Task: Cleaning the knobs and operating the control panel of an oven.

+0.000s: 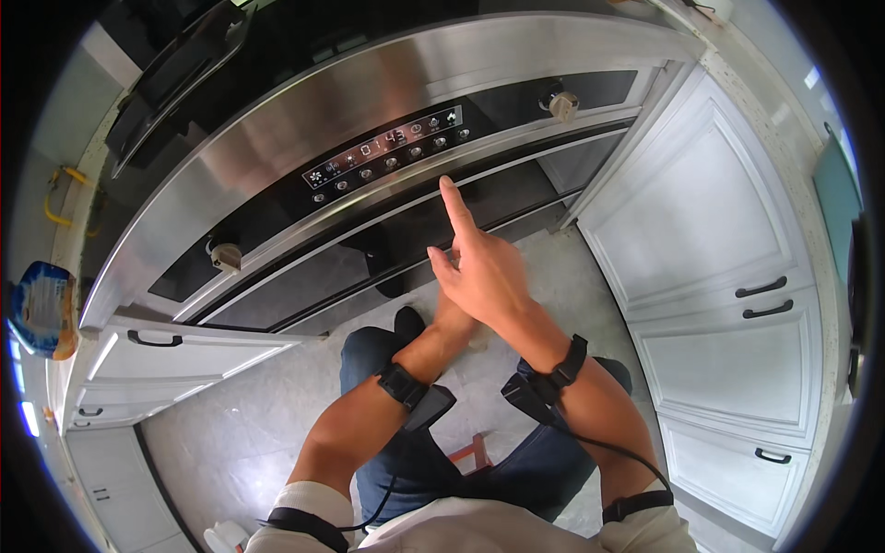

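Observation:
My right hand (484, 269) is raised before the stove front with its index finger extended, its tip just below the row of buttons and not clearly touching them; it holds nothing visible. Behind it, my left hand (456, 311) is mostly hidden, so what its fingers do cannot be told. The black control panel (276, 228) of the steel-fronted cooker has a lit display (382, 143) with digits and symbols, above a row of round buttons. A beige knob (226, 257) sits at its left and another knob (563, 106) at its right. Below is the dark glass door (325, 276).
White cabinets with black handles stand at the right (698, 200) and at the left (173, 352). A blue and orange package (43, 311) lies on the left counter. Below are the grey floor (228, 442), my knees and a reddish-brown stool part (477, 453). Black straps and a cable cross my arms.

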{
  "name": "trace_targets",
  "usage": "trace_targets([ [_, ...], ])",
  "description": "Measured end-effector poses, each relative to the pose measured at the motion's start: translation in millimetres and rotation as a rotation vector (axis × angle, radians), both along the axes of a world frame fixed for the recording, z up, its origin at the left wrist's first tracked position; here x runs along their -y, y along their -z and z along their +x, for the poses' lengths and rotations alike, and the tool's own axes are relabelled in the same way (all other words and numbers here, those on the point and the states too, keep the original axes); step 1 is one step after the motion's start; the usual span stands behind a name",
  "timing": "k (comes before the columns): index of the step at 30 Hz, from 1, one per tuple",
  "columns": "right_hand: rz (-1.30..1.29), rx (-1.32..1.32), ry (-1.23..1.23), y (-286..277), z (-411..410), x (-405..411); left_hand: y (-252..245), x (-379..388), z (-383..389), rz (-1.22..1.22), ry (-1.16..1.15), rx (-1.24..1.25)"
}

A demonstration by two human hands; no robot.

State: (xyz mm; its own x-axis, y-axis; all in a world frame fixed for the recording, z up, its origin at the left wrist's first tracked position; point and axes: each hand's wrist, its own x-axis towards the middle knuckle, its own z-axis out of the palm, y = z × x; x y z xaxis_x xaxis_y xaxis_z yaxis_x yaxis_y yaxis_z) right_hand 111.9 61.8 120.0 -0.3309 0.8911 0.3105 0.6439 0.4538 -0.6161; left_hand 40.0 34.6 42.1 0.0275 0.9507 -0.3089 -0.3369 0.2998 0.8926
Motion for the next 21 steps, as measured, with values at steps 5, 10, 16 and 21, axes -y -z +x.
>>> trace_targets([
  [5, -0.023, -0.004, 0.010, 1, -4, -2, 8, 20, -10, -0.127, -0.036, 0.043],
  [10, -0.004, -0.006, 0.026, 0, -4, -5, 30, 18, -8, -0.146, -0.030, 0.092],
  [16, 0.035, 0.038, 0.050, -9, -9, -16, 6, 20, -1, -0.148, -0.054, 0.105],
  [21, 0.089, 0.047, 0.063, -13, -16, -24, 1, 17, -3, -0.149, -0.082, 0.171],
])
